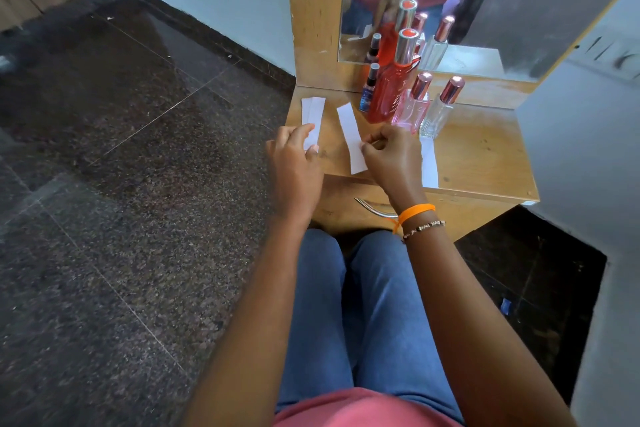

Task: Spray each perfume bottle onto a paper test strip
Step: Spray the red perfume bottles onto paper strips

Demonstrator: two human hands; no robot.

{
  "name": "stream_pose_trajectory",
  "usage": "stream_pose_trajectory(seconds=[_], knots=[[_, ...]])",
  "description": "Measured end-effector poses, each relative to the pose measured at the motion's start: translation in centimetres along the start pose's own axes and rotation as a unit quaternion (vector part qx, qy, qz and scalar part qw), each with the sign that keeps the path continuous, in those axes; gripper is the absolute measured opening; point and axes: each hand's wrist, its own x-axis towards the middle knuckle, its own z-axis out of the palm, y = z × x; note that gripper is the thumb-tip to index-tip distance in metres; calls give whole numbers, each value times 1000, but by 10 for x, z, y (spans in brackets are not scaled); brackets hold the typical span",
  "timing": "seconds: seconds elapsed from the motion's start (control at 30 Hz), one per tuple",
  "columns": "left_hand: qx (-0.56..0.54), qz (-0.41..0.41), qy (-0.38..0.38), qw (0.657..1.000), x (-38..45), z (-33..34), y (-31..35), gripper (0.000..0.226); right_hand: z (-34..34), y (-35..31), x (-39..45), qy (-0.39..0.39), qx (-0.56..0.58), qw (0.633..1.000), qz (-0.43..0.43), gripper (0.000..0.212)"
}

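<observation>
With the right hand [389, 158] pinching the middle strip [350, 135] and left fingers [306, 139] loosely on the left strip [311, 120], space them flat on the counter [485, 149], clear of the bottles [391, 94].

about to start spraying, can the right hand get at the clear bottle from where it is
Probably yes. The right hand is pinching a paper strip, and the clear bottle stands just beyond it at the row's near right end, nothing between.
</observation>
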Motion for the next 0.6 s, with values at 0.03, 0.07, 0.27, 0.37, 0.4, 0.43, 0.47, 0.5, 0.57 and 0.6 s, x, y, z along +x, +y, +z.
stream_pose_trajectory(seconds=[0.03,0.07,0.27,0.37,0.4,0.43,0.47,0.5,0.57,0.6], knots=[[3,6,-2,1000,-1,2,3,34,-3,4,-2,10,-14,1000,-3,6],[-2,10,-8,1000,-1,4,6,32,-5,7,-3,19,-26,999,-1,7],[-40,28,-52,997,8,18,27,29,-12,16,-8,26,-68,997,-11,13],[-53,26,-58,997,17,23,36,29,-17,16,-10,52,-82,995,-40,12],[-63,26,-56,996,22,24,40,29,-19,15,-11,62,-81,994,-51,11],[-74,27,-54,995,27,25,45,29,-21,14,-12,71,-79,993,-60,10],[-83,31,-50,995,32,27,51,28,-23,13,-13,78,-77,992,-68,10],[-91,36,-48,994,37,28,57,28,-24,12,-13,84,-76,991,-74,9],[-106,40,-46,993,47,32,68,26,-27,10,-14,93,-70,990,-81,6],[-110,40,-45,992,50,35,72,26,-28,9,-14,95,-63,990,-84,5]])
